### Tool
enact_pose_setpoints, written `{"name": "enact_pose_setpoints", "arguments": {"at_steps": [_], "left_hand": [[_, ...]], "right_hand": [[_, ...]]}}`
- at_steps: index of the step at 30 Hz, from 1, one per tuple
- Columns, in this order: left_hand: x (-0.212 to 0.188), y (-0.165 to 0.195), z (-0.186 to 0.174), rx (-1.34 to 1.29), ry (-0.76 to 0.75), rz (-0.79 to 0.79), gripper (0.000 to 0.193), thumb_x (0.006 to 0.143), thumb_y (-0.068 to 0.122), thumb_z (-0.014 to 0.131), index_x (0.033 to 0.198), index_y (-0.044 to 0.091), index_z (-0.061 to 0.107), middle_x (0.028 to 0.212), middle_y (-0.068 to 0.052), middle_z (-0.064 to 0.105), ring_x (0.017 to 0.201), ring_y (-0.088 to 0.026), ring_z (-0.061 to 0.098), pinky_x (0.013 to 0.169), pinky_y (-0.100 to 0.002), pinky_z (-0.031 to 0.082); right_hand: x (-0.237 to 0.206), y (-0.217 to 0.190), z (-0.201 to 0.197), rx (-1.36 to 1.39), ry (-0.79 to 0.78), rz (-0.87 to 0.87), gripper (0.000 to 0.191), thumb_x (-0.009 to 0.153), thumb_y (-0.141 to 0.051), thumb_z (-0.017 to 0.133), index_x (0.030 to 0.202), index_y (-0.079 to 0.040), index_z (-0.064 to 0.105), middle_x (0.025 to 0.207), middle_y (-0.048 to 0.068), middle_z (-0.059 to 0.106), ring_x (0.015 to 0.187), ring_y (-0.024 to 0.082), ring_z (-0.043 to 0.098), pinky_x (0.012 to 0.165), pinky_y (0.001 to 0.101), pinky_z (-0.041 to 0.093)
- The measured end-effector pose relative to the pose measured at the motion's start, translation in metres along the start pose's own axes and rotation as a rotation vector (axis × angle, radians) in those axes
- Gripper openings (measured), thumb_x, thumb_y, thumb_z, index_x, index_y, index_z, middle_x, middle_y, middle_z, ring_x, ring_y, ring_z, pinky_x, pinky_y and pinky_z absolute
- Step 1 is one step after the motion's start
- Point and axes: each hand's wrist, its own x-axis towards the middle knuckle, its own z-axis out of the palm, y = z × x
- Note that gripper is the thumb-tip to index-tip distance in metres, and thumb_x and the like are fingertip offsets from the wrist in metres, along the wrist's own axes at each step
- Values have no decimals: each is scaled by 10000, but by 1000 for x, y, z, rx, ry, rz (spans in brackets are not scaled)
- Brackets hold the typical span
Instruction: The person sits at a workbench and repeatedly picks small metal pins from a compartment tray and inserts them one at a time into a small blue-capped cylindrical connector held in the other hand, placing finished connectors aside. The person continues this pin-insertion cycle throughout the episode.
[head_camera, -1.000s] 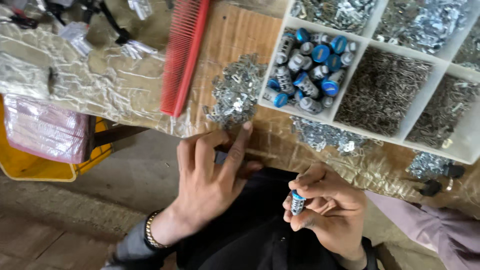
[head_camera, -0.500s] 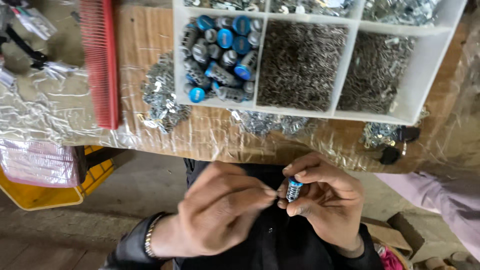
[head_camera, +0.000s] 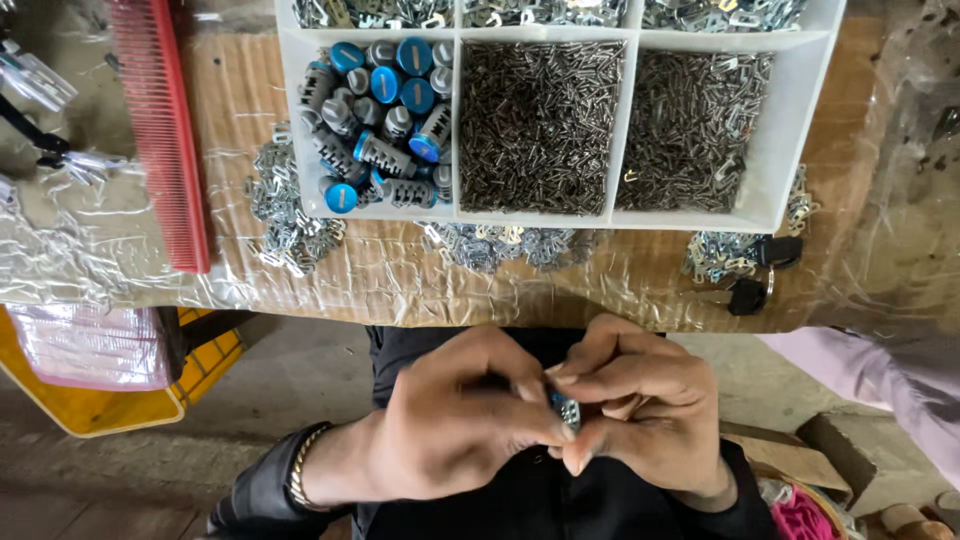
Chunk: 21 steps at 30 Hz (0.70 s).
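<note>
our left hand (head_camera: 455, 425) has come to join our right hand (head_camera: 640, 400), both now pinched on the small lock cylinder (head_camera: 566, 408) below the bench's near edge (head_camera: 420, 310), so we should press steady and aligned.

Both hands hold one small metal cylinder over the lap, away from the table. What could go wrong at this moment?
1. The small cylinder is pinched between the left hand and right hand over the lap, not the table; if it slips, it may fall to the floor.
2. Loose metal clips lie near the table edge and could be knocked off.
</note>
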Motion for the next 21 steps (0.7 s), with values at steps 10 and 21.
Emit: {"name": "enact_pose_setpoints", "arguments": {"at_steps": [10, 21], "left_hand": [[-11, -1, -10, -220, -34, -178, 289, 830, 20, 890, 1048, 144, 746, 966, -30, 583, 881, -124, 622, 714, -265, 529], [3, -18, -1, 981, 172, 212, 239, 974, 184, 734, 1201, 118, 772, 1214, -91, 637, 1139, -270, 634, 917, -363, 571]], "right_hand": [[6, 2, 4, -129, -196, -30, 346, 898, -115, 875, 1180, 57, 770, 1107, 179, 696, 976, 198, 701, 820, 246, 569], [-24, 3, -10, -65, 233, -131, 303, 1000, -54, 765, 1292, -21, 691, 1247, 235, 630, 943, 295, 707, 722, 388, 662]]}}
